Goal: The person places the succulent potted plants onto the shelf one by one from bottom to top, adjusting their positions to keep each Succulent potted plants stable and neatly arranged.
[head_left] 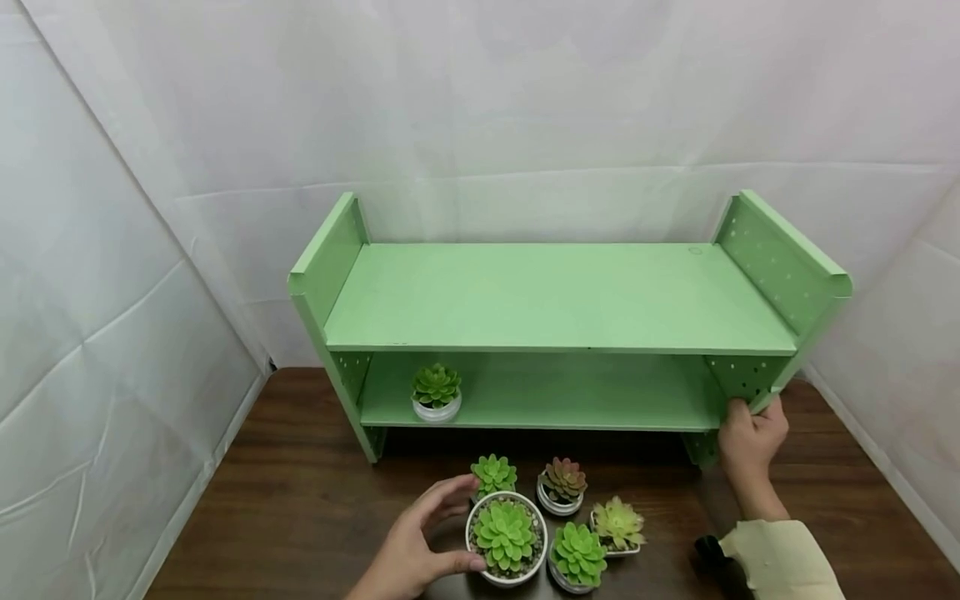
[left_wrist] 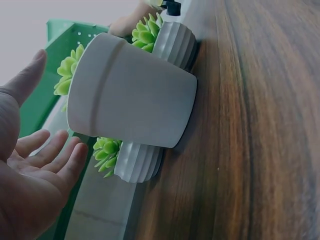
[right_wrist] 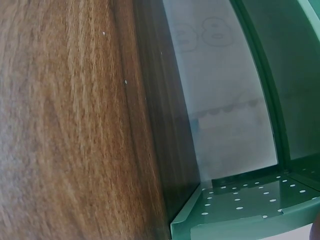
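Note:
My left hand (head_left: 422,537) is spread beside the largest potted succulent (head_left: 506,536), thumb and fingers apart on either side of its round white pot. In the left wrist view, the fingers (left_wrist: 59,160) are loosely extended near the rim of that smooth pot (left_wrist: 137,95), which stands on the table. At the right end of the green two-tier shelf (head_left: 562,300), my right hand (head_left: 752,437) grips the front edge of the perforated side panel (right_wrist: 245,202). Only a sliver of that hand shows in the right wrist view.
Around the large pot stand a small green succulent (head_left: 493,473), a reddish one (head_left: 564,481), a pale yellow-green one (head_left: 618,525) and another green one (head_left: 578,554). One more potted succulent (head_left: 437,387) sits on the lower tier's left. White cloth (head_left: 525,100) hangs behind the wooden table (head_left: 247,517).

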The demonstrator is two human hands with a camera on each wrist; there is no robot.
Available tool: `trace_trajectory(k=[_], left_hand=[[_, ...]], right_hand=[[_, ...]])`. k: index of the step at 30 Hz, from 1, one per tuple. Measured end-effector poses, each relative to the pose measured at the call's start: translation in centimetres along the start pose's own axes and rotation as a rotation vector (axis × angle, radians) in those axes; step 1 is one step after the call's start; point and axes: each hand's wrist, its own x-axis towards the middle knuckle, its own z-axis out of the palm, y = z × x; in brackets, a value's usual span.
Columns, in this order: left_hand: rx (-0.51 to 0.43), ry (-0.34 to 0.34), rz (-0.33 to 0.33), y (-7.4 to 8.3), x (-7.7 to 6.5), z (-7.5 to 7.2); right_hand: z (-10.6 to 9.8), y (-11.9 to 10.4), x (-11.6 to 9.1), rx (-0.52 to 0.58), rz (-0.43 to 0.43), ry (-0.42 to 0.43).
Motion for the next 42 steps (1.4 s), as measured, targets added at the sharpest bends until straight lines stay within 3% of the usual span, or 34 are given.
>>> trace_trajectory(k=[5,10,19,35,42], left_hand=[[-0.044,-0.014,-0.067,-0.1,-0.2,0.3],[-0.061,-0.026,-0.083,-0.1,0.0,0.7],[0.027,-0.047,-0.042,-0.3,0.1,1.0],[0.081,-0.041,-0.065,-0.9,0.0,1.3],[0.168,-0.038,-0.095,-0.8,-0.1,1.5]], right_hand=[[0.0,0.2,-0.1,-0.005,0.002,-0.008],[-0.1,0.2,-0.1,-0.001,0.004,0.002],[-0.2,0.1,0.0,0.006,0.013,0.010],[0.2,0.1,0.0,0.010,0.005,0.015],[0.1,0.2,0.0,0.025,0.012,0.017]])
